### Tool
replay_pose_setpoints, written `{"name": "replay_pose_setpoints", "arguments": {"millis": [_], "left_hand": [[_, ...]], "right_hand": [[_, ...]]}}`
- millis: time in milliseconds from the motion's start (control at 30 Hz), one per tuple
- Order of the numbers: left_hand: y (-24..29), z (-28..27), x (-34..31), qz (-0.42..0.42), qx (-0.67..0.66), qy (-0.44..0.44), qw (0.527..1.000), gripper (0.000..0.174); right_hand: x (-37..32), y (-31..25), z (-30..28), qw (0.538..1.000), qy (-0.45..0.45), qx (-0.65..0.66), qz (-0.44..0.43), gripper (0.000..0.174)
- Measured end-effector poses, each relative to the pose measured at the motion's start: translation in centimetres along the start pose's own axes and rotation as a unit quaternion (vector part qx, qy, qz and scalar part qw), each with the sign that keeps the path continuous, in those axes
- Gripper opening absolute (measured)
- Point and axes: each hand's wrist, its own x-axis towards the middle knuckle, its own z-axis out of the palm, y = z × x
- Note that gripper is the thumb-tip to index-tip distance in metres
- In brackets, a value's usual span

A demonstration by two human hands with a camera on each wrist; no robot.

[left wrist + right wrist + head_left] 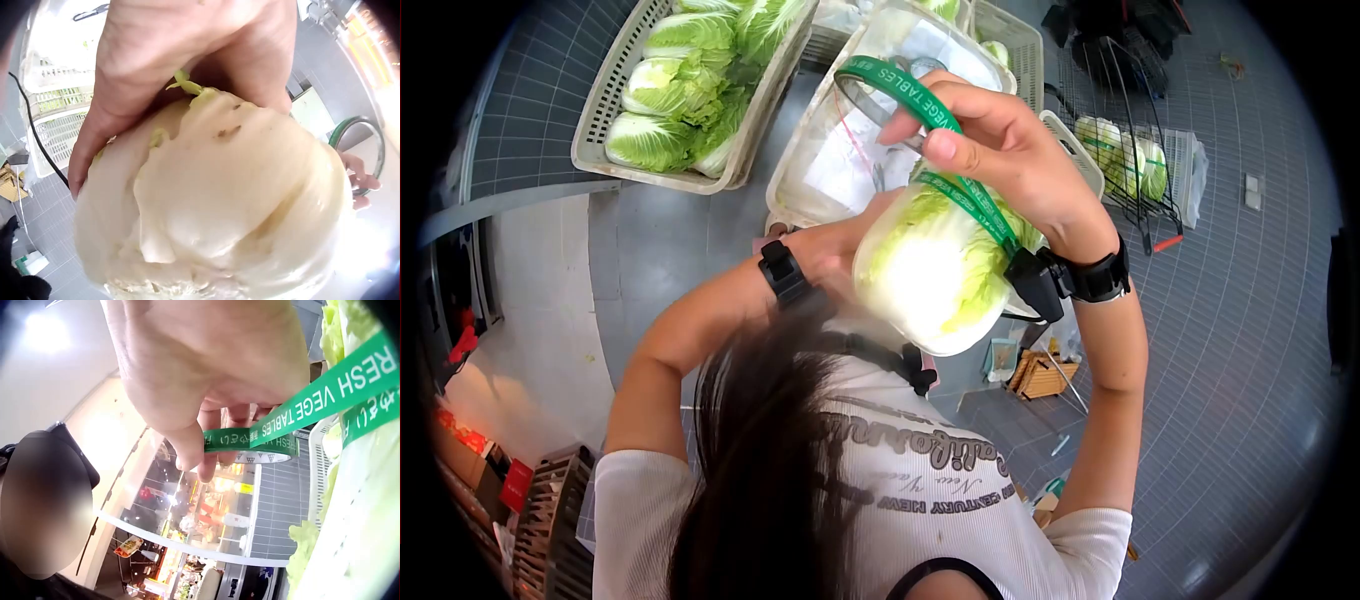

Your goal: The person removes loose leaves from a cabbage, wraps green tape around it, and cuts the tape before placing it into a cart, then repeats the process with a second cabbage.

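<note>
A napa cabbage (925, 275) is held up in front of the chest, its white base toward the body. My left hand (840, 245) grips it from the left; in the left wrist view the fingers of that hand (194, 50) curl round the cabbage (219, 187). My right hand (1015, 150) pinches a roll of green printed tape (910, 95) above the cabbage. In the right wrist view, a strip of tape (331, 394) runs taut from the roll (250, 444) in the right hand (212, 369) to the cabbage (356, 512), where green tape lies across the leaves.
A crate (735, 183) of several cabbages stands at upper left. Beside it is a white bin (785, 190) with papers or plastic inside. A black wire cart (1145, 215) with taped cabbages (1155, 168) stands at right, and a wooden crate (1043, 375) lies on the floor.
</note>
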Motion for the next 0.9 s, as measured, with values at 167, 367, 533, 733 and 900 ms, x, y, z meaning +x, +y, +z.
{"name": "replay_pose_setpoints", "arguments": {"millis": [167,367,533,733,900], "left_hand": [[0.4,-1.7,0.5,0.018,0.121,0.014,0.992,0.031],[0.7,-2.6,-0.5,-0.088,-0.091,-0.081,0.989,0.042],[-0.9,-4.8,0.1,-0.175,-0.053,0.038,0.982,0.064],[-3.3,-8.0,0.4,-0.127,-0.101,0.009,0.987,0.058],[-4.2,-9.3,1.4,-0.147,-0.15,-0.011,0.978,0.057]], "right_hand": [[0.9,0.6,-0.5,0.99,-0.081,0.029,0.113,0.024],[2.0,1.5,-1.9,0.974,-0.163,-0.137,0.078,0.031],[2.9,5.4,-2.4,0.942,-0.233,-0.234,-0.053,0.056],[2.6,9.1,-2.3,0.944,-0.257,-0.208,-0.003,0.062],[2.9,9.5,-2.4,0.879,-0.275,-0.385,0.059,0.068]]}}
